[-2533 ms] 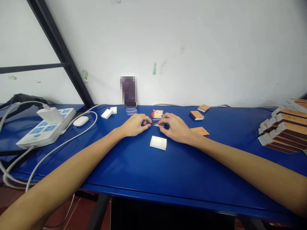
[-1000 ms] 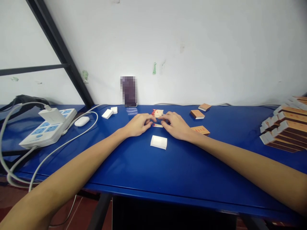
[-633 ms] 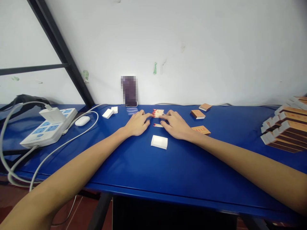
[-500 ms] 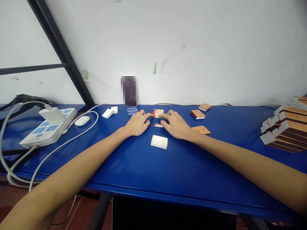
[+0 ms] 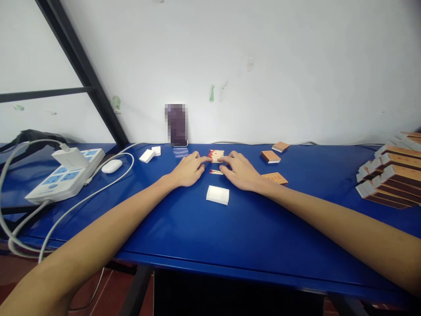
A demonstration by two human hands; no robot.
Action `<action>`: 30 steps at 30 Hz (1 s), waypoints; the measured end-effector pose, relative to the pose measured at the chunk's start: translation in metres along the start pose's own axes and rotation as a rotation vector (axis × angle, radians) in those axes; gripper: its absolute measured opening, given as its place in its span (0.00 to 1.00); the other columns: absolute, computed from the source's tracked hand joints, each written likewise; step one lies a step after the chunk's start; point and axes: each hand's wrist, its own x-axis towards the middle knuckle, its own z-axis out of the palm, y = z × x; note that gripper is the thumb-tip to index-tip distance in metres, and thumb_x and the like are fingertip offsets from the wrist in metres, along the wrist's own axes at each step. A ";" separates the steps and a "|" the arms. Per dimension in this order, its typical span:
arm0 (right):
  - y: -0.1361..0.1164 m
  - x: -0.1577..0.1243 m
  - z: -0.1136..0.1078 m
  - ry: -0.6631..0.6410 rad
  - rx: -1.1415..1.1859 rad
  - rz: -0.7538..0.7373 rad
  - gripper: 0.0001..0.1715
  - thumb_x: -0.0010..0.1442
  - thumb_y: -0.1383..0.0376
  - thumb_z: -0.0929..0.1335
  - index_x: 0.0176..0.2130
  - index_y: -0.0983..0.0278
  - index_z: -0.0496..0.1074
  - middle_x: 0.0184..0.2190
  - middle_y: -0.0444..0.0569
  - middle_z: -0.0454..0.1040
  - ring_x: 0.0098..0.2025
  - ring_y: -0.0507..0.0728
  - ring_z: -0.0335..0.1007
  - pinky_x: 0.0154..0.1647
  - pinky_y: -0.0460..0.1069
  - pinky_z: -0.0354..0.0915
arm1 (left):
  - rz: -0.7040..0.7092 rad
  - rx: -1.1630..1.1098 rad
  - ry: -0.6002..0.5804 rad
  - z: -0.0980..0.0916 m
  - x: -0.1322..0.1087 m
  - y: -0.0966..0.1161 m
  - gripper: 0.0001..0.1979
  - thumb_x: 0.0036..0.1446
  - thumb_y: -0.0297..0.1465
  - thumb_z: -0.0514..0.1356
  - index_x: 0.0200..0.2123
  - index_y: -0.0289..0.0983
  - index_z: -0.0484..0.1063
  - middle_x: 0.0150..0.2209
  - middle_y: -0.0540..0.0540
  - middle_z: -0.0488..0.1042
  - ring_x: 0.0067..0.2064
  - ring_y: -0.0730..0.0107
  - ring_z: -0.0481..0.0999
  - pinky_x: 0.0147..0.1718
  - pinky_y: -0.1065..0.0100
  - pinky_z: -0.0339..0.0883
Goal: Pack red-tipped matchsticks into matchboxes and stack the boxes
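A small heap of red-tipped matches [image 5: 216,154] lies on the blue table [image 5: 204,232] near the wall. My left hand [image 5: 188,169] lies flat to the left of the heap, fingers stretched toward it and touching its edge. My right hand [image 5: 240,170] lies flat on the other side, fingers also reaching the matches. A few separate matches [image 5: 215,172] lie between the two hands, closer to me. In front of them sits a white inner matchbox tray [image 5: 217,195]. Neither hand holds anything.
Brown matchbox sleeves [image 5: 274,178] lie right of my right hand, two more [image 5: 269,156] further back. Stacked matchboxes [image 5: 388,181] fill the right edge. At left are a power strip [image 5: 62,174] with cables, a white earbud case [image 5: 111,166] and small white boxes [image 5: 146,155]. A phone [image 5: 176,125] leans on the wall.
Both hands were pinching matches together between them; they have since moved back to the heap and spread flat on either side of it, leaving a few matches lying near the white tray.
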 end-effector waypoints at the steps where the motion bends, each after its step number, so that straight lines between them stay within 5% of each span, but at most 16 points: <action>1: 0.000 0.000 0.000 0.000 -0.004 -0.001 0.26 0.67 0.60 0.58 0.57 0.63 0.72 0.46 0.58 0.68 0.50 0.65 0.65 0.53 0.60 0.61 | 0.002 -0.004 -0.003 0.000 0.000 0.000 0.22 0.67 0.31 0.46 0.60 0.42 0.67 0.41 0.43 0.64 0.45 0.59 0.68 0.49 0.54 0.63; 7: 0.004 0.002 0.003 0.023 0.036 -0.016 0.23 0.66 0.60 0.59 0.54 0.64 0.73 0.44 0.57 0.68 0.49 0.64 0.65 0.52 0.60 0.61 | 0.040 -0.057 0.008 0.000 0.001 -0.001 0.20 0.65 0.27 0.47 0.56 0.40 0.69 0.40 0.44 0.64 0.44 0.60 0.68 0.49 0.55 0.62; 15: 0.002 -0.001 -0.002 0.116 0.148 -0.093 0.16 0.64 0.62 0.60 0.37 0.64 0.76 0.35 0.51 0.68 0.41 0.60 0.67 0.46 0.56 0.62 | 0.136 -0.102 0.051 0.001 0.001 -0.002 0.18 0.64 0.24 0.47 0.51 0.40 0.70 0.38 0.45 0.64 0.43 0.62 0.68 0.47 0.59 0.63; 22: 0.006 0.002 0.003 0.058 0.082 0.031 0.24 0.66 0.59 0.58 0.55 0.61 0.73 0.46 0.57 0.67 0.52 0.66 0.64 0.53 0.61 0.61 | -0.045 0.046 0.002 0.002 0.000 0.000 0.21 0.66 0.33 0.47 0.59 0.39 0.66 0.44 0.41 0.65 0.49 0.54 0.67 0.50 0.51 0.61; 30: 0.007 0.002 0.005 0.039 0.027 0.015 0.26 0.67 0.58 0.57 0.56 0.59 0.73 0.47 0.57 0.67 0.52 0.66 0.64 0.53 0.61 0.61 | -0.026 0.023 -0.004 0.000 0.000 0.001 0.21 0.67 0.33 0.47 0.59 0.40 0.67 0.44 0.41 0.66 0.50 0.54 0.67 0.50 0.51 0.61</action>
